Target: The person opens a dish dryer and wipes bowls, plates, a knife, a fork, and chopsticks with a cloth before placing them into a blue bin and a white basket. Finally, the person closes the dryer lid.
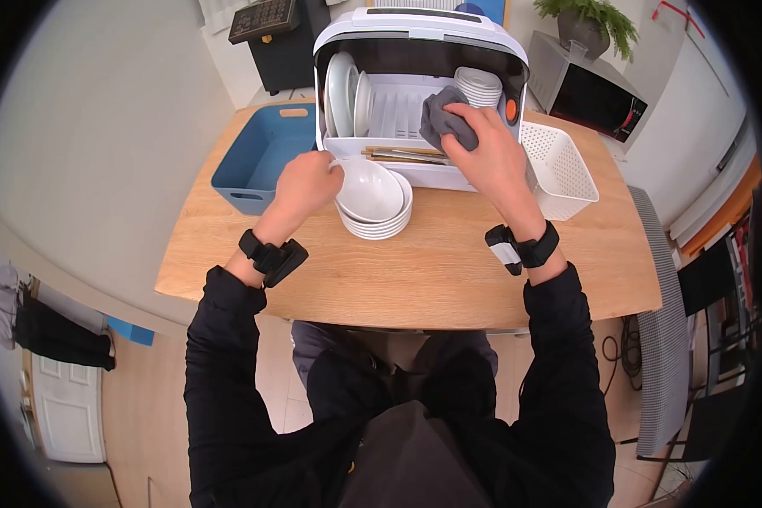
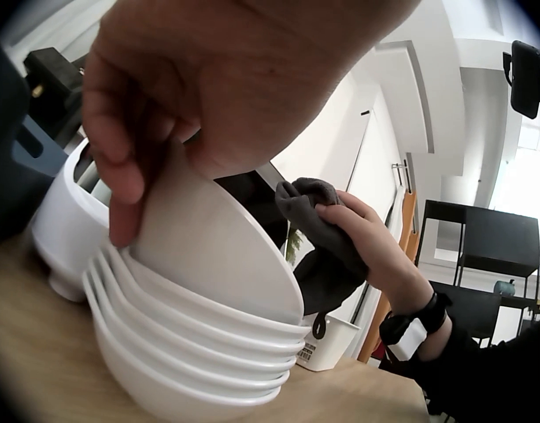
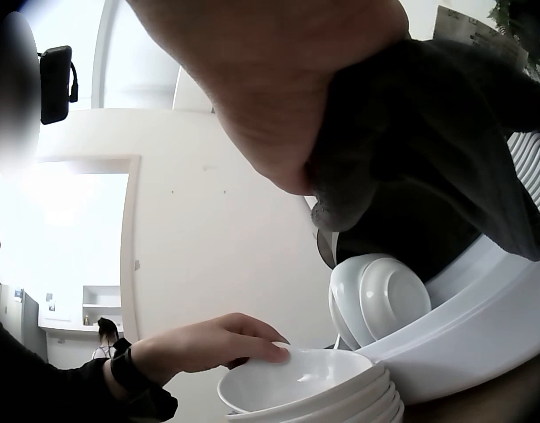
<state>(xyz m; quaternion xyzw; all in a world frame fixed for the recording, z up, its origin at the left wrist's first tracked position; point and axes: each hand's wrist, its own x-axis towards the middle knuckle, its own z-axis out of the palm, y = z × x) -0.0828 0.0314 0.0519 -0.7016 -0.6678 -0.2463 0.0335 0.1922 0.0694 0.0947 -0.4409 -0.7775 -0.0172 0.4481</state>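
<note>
The left hand [image 1: 306, 184] pinches the rim of the top bowl [image 1: 369, 190] on the stack on the table [image 1: 449, 271]. The right hand [image 1: 491, 152] clutches a grey cloth [image 1: 440, 123] at the dish rack [image 1: 415, 42], which holds upright plates [image 1: 347, 93].

Domestic interior, kitchen or dining corner of a home. Light wooden table [image 1: 449, 271] carries a white countertop dish-drying cabinet [image 1: 421, 51], lid raised, plates [image 1: 347, 93] racked upright inside, chopsticks [image 1: 402, 154] along its front ledge. Stack of white bowls [image 1: 374, 203] in front of it. Blue plastic bin [image 1: 262, 161] and white perforated basket [image 1: 559, 169] on either side. Behind: black microwave [image 1: 597, 102] with a potted plant [image 1: 597, 21] on top. White walls, white panelled door [image 1: 63, 406], pale wood floor
</note>
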